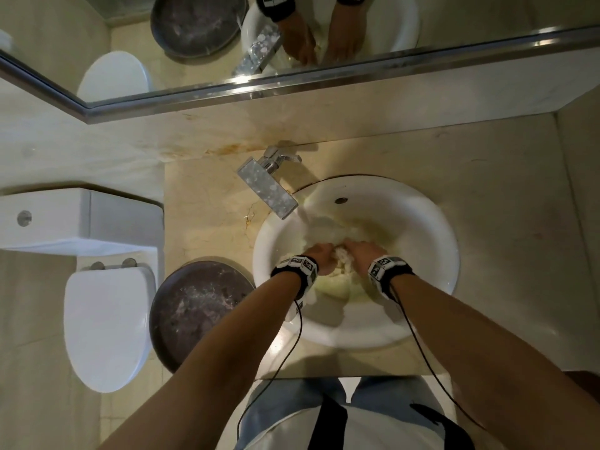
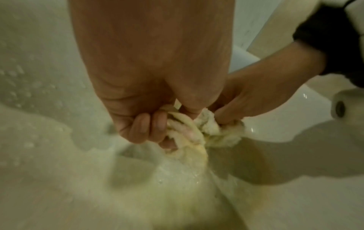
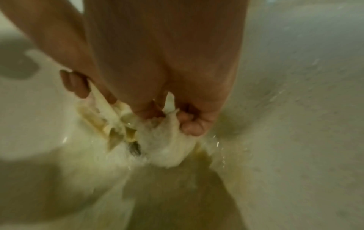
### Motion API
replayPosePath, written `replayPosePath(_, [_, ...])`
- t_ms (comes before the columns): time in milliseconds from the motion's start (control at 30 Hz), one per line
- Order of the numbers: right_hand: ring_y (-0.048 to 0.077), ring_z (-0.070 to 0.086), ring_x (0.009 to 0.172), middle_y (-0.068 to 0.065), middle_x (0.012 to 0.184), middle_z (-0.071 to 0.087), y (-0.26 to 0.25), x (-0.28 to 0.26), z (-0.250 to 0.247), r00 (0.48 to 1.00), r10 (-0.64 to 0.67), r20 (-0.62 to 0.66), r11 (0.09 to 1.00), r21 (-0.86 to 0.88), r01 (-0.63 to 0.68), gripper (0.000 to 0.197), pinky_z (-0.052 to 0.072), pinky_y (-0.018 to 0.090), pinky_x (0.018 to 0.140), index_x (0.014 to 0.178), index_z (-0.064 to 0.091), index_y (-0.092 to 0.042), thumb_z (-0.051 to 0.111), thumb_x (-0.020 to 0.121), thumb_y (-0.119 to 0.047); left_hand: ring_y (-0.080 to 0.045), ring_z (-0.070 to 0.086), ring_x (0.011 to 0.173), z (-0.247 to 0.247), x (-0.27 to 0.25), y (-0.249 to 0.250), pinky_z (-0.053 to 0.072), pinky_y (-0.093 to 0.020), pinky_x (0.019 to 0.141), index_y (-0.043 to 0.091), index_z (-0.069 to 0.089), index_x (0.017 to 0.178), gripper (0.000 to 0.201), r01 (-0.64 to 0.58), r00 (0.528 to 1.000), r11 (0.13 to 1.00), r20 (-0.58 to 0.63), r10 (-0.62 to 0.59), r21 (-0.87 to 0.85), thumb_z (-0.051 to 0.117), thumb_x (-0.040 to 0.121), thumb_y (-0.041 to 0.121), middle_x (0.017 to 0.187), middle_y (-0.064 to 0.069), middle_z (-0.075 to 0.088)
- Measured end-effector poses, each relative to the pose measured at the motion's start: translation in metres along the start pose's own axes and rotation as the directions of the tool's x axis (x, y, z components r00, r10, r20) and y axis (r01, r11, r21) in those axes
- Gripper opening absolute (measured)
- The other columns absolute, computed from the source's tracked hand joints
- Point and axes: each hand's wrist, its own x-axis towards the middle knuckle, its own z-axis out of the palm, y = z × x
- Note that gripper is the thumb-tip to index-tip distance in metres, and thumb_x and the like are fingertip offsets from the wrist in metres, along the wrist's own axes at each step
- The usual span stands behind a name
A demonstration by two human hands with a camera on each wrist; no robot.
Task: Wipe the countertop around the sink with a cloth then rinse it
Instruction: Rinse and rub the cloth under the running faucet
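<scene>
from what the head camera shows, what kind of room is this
A bathroom, most likely a small one. A white toilet stands right beside a stone countertop with a round white sink and a chrome faucet, and a wall mirror hangs above them.

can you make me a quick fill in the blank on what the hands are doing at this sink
1. Both the left hand and the right hand hold the wet pale yellow cloth inside the round white ____.
2. The square chrome faucet stands at the basin's far ____ side.
3. A round dark metal basin sits on the beige marble countertop beside the white ____.

Missing words: sink; left; toilet
</scene>
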Motion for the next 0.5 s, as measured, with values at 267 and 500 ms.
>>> replayPosePath(267, [0.036,0.062,0.108,0.016,0.123,0.064,0.036,0.0,-0.04,0.965,0.128,-0.229,0.991,0.069,-0.115,0.035,0.054,0.044,0.09,0.131,0.055,-0.014,0.046,0.098,-0.022,-0.026,0.06,0.108,-0.031,-0.016,-0.005,0.047,-0.033,0.081,0.016,0.046,0.134,0.061,0.169,0.978,0.981,-0.108,-0.18,-0.099,0.046,0.089,0.056,0.13,-0.004,0.056])
replayPosePath(500, [0.033,0.04,0.138,0.011,0.155,0.037,0.016,0.003,0.007,0.996,-0.026,-0.087,0.991,-0.129,0.015,0.078,0.038,0.043,0.111,0.15,0.033,-0.025,0.071,0.085,-0.045,-0.04,0.038,0.131,0.019,-0.006,0.004,0.043,-0.045,0.103,0.031,0.015,0.151,0.086,0.035,0.989,0.99,-0.145,-0.015,0.133,0.065,0.081,0.04,0.154,-0.007,0.018])
